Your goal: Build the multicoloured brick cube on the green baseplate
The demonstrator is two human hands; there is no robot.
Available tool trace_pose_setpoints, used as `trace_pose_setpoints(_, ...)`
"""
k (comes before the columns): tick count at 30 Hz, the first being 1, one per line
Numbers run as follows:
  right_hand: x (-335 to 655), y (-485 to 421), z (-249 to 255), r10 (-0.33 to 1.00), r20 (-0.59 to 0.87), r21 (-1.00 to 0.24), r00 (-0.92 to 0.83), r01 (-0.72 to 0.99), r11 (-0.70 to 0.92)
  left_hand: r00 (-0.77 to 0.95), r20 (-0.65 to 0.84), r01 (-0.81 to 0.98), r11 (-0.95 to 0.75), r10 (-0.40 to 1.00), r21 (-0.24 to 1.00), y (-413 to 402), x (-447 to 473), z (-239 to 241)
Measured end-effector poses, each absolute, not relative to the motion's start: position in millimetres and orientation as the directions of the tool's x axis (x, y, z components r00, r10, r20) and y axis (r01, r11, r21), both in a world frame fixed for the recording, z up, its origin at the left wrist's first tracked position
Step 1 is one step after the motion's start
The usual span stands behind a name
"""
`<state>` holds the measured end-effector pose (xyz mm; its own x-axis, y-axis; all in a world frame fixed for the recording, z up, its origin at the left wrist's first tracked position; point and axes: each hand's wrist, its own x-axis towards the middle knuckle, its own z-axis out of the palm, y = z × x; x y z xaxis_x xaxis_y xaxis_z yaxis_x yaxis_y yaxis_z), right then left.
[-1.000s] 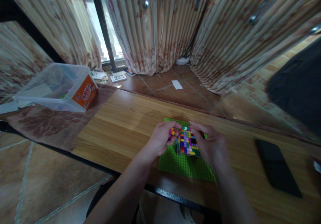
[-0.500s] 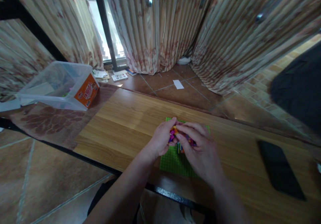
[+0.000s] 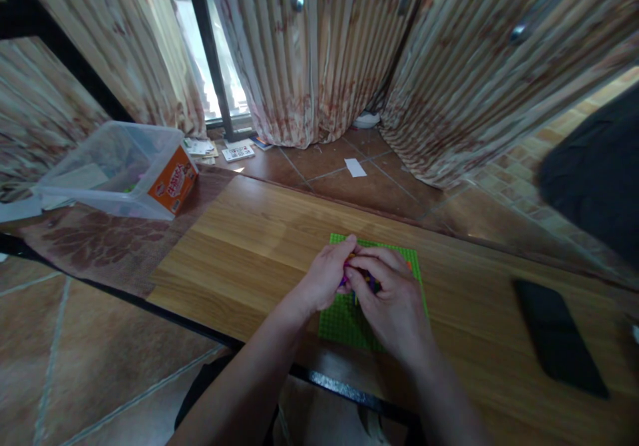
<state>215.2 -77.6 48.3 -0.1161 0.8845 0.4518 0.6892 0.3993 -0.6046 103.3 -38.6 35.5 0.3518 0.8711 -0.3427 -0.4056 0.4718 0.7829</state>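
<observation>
Over a green studded baseplate (image 3: pixel 344 326) on the wooden table, my two hands meet. My left hand (image 3: pixel 329 269) is closed around small toy bricks (image 3: pixel 343 280), of which purple and orange bits show between the fingers. From the other side my right hand (image 3: pixel 392 286) pinches at the same bricks with thumb and fingertips. Its fingers hide most of them, so I cannot make out the single piece in its grip. More dark and coloured bricks (image 3: pixel 372 285) show under the right palm, and an orange one (image 3: pixel 409 265) peeks out past its knuckles.
A clear plastic bin (image 3: pixel 110 193) with an orange label stands on the table's left end, a few bricks inside. At the right lies a black flat object (image 3: pixel 559 336) like a phone. Papers (image 3: pixel 238 152) lie on the tiled floor before the curtains (image 3: pixel 309 66).
My right hand has shifted slightly left and its fingers have closed in over the bricks, hiding more of them. More of the baseplate's right edge shows. My left hand has barely moved.
</observation>
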Motion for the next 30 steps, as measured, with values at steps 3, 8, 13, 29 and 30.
trace_pose_setpoints(3,216.6,-78.9,52.1,0.902,0.430,-0.659,-0.039,0.670,0.343,0.352,-0.364,-0.430,0.494,0.862,0.755,-37.9,102.4,37.8)
trace_pose_setpoints(8,240.5,-76.5,53.5,0.903,0.385,-0.763,0.191,0.616,0.195,0.398,-0.390,-0.462,0.549,0.830,0.696,-33.3,97.6,38.9)
trace_pose_setpoints(13,270.8,-68.7,48.5,0.924,0.310,-0.700,0.225,0.711,0.062,0.366,-0.447,-0.463,0.576,0.816,0.673,-30.7,95.9,38.6)
trace_pose_setpoints(29,278.0,-62.6,41.6,0.931,0.363,-0.457,-0.043,0.863,0.218,0.318,-0.473,-0.434,0.570,0.821,0.698,-31.6,98.1,38.3)
trace_pose_setpoints(30,277.8,-62.5,41.6,0.929,0.367,-0.445,-0.046,0.868,0.218,0.316,-0.472,-0.436,0.568,0.823,0.698,-31.7,98.1,38.5)
